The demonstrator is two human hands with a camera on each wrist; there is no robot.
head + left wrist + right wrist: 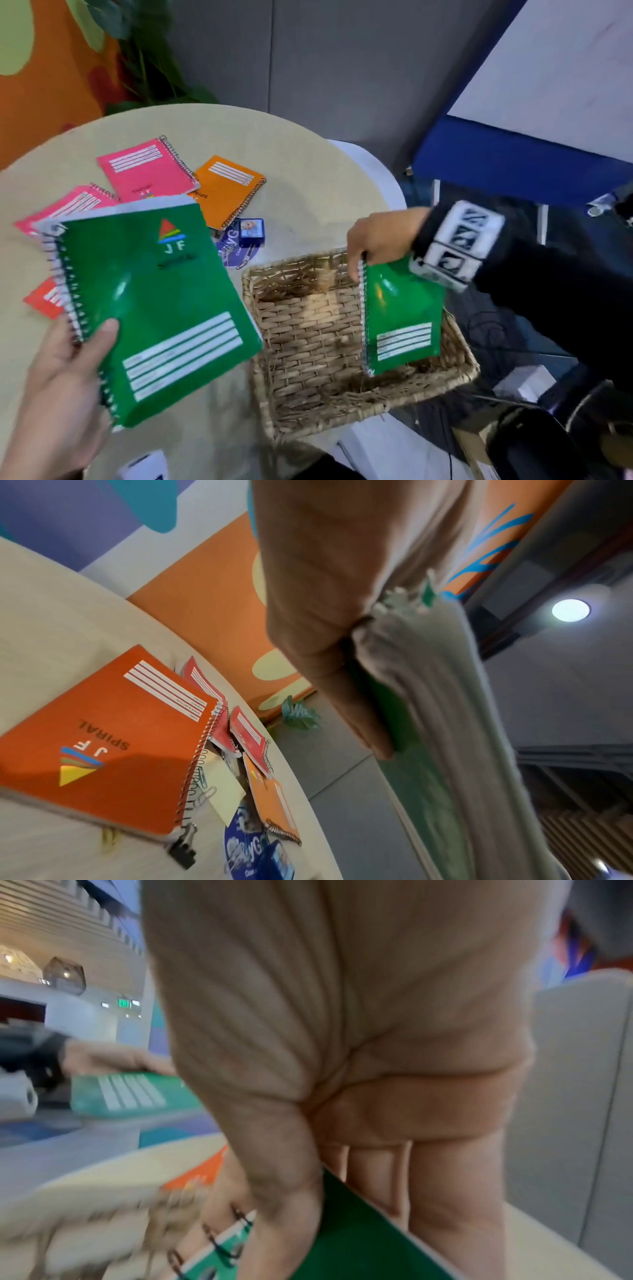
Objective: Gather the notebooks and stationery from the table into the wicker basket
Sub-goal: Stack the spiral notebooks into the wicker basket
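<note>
My left hand (68, 370) grips a large green spiral notebook (154, 308) by its spiral edge, held above the round table (308, 192); in the left wrist view my thumb (325, 631) presses its green cover (421, 783). My right hand (376, 240) pinches the top of a small green spiral notebook (400, 315), which hangs upright over the right side of the wicker basket (308, 397). In the right wrist view my fingers (291, 1191) hold that notebook (359, 1240). On the table lie two pink notebooks (147, 168), an orange notebook (229, 188) and a red notebook (44, 298).
A blue round tin (233, 246) with a small blue box (251, 233) and paper clips sits beside the basket's far left corner. A binder clip (183, 850) and yellow sticky notes (222, 791) lie by the red notebook. The basket overhangs the table's right edge.
</note>
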